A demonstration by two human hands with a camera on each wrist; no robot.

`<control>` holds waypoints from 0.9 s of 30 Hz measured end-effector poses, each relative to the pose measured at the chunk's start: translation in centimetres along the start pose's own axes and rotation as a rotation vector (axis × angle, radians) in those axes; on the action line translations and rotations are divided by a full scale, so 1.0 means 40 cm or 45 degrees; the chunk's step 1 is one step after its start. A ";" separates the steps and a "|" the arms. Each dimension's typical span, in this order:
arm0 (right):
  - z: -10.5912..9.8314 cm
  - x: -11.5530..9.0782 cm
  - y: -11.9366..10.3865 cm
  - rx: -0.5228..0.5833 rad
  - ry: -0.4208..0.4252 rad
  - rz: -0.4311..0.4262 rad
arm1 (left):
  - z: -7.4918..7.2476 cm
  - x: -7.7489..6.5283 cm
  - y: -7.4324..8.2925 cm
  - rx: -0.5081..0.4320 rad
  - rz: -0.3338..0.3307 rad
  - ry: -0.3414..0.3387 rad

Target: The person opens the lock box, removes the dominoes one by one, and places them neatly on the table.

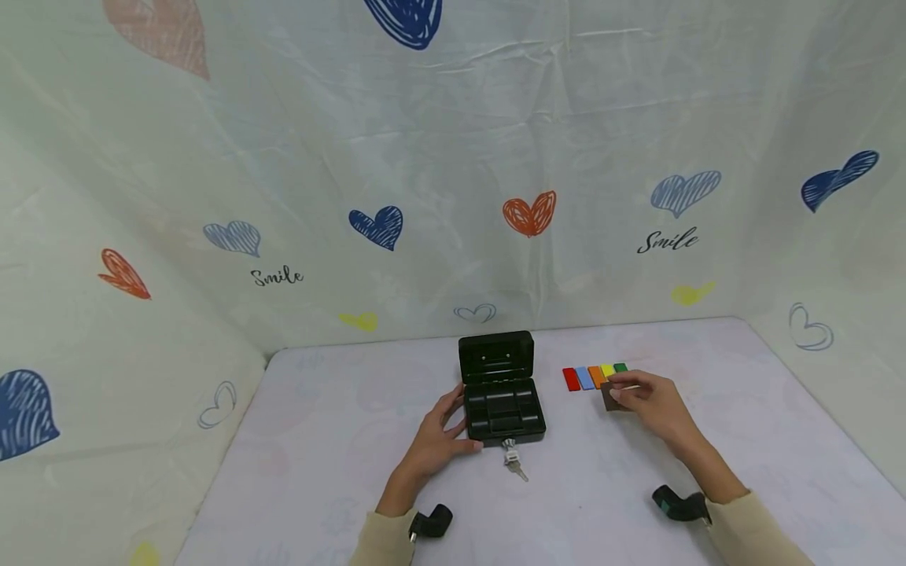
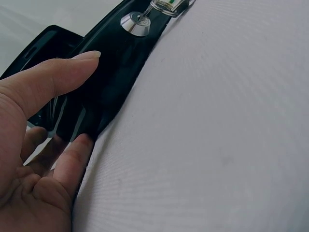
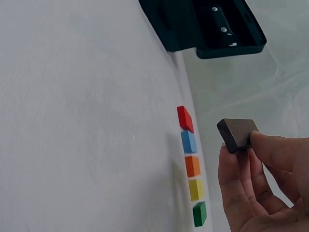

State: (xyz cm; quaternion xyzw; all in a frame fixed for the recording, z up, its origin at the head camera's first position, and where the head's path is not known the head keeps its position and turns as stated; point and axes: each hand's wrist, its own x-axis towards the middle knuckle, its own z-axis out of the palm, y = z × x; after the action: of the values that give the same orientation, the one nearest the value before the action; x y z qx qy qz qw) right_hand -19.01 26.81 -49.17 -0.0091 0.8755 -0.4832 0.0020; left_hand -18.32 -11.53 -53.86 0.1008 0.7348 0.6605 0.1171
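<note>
A black cash box [image 1: 504,410] stands on the table with its lid [image 1: 496,358] raised and a divided tray inside. My left hand [image 1: 437,440] grips the box at its front left corner. In the left wrist view the thumb [image 2: 72,72] lies along the front face and the other fingers are at the side. Keys [image 1: 515,462] hang from the lock [image 2: 135,24]. My right hand [image 1: 651,405] pinches a dark grey-brown rectangular block [image 3: 236,134] between thumb and fingers, held above the table to the right of the box.
Beyond the right hand lies a row of small flat blocks: red [image 1: 571,379], blue [image 1: 584,378], orange [image 1: 597,377], yellow [image 1: 607,369] and green [image 1: 620,367]. A white cloth covers the table [image 1: 340,424]. Behind it hangs a curtain [image 1: 439,149] printed with hearts.
</note>
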 end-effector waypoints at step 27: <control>-0.112 0.065 0.089 -0.035 0.083 0.155 | 0.000 -0.002 0.001 0.005 -0.019 0.013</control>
State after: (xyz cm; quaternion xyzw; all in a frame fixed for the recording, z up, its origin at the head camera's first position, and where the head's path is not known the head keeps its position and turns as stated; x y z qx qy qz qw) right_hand -21.70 32.47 -49.78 0.0599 0.8805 -0.4701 0.0028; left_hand -18.26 -11.57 -53.83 0.0923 0.7375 0.6586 0.1181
